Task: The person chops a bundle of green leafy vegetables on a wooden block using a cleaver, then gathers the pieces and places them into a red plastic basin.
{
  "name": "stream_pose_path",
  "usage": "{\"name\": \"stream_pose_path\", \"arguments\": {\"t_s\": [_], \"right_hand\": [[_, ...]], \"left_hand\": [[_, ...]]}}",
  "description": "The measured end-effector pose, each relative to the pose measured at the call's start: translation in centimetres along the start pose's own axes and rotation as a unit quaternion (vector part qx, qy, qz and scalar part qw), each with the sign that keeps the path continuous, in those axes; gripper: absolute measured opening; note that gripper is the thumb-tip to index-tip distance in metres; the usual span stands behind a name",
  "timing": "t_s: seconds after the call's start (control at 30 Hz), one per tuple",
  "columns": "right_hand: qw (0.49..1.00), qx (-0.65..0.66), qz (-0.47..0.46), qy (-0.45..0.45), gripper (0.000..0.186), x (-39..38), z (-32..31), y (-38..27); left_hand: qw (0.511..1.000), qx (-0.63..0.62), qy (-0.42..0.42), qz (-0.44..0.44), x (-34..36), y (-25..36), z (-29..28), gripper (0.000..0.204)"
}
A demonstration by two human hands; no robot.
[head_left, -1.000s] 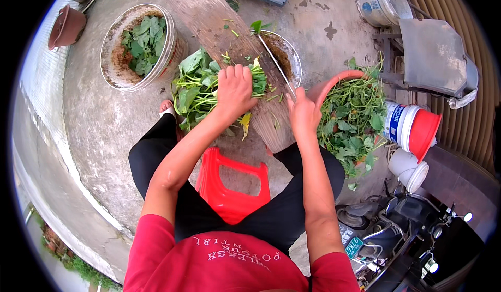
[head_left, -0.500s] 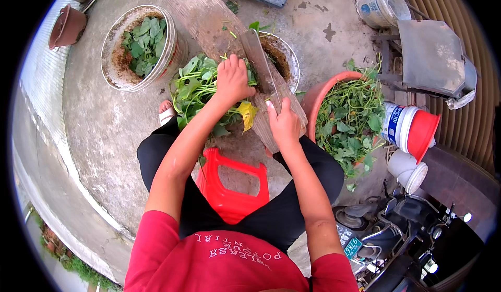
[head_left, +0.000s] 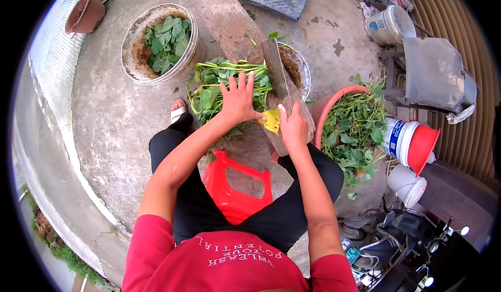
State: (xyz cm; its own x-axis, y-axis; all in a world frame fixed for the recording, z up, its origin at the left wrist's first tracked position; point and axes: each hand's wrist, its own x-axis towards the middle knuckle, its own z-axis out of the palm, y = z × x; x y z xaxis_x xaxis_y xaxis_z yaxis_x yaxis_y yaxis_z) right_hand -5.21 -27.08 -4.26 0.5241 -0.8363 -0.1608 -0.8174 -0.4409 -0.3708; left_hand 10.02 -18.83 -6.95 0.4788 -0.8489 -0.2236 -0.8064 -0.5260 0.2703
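Note:
Fingers spread, my left hand lies over a bunch of green leafy stems on a long wooden board. My right hand is closed round the handle of a large knife, its handle hidden in the fist. The broad blade points away from me, along the right of the bunch. A yellow leaf sits between my left thumb and my right hand; whether the thumb grips it I cannot tell. Beyond the blade, a round white-rimmed bucket is partly covered by the board and knife.
A white bucket with cut leaves stands at the far left. On the right, a reddish tub is heaped with leafy vines. A red plastic stool is beneath me. Further right are paint buckets and a motorbike.
My left hand has opened from a closed grasp and spread its fingers over the stems. The yellow leaf now lies nearer my right hand. The whole view has shifted slightly.

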Motion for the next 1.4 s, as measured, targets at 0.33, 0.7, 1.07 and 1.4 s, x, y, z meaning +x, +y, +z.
{"name": "stream_pose_path", "arguments": {"t_s": [0.33,0.7,1.07,1.4], "right_hand": [[0.984,0.114,-0.127,0.051,0.036,2.1,-5.1,-2.1],[0.999,-0.008,-0.048,-0.012,0.040,2.4,0.4,-1.1],[0.999,-0.003,-0.031,-0.007,0.043,2.4,0.6,-0.9],[0.979,0.171,-0.093,0.067,0.034,2.0,-1.5,-1.4]], "left_hand": [[0.993,0.063,0.080,0.053,0.8,-0.7,2.1,0.112],[0.997,-0.012,0.060,0.046,1.5,-1.1,1.8,0.108],[0.999,-0.016,0.003,0.047,2.3,-1.9,0.1,0.110],[0.993,-0.022,0.088,0.077,2.2,-1.5,2.1,0.095]]}}
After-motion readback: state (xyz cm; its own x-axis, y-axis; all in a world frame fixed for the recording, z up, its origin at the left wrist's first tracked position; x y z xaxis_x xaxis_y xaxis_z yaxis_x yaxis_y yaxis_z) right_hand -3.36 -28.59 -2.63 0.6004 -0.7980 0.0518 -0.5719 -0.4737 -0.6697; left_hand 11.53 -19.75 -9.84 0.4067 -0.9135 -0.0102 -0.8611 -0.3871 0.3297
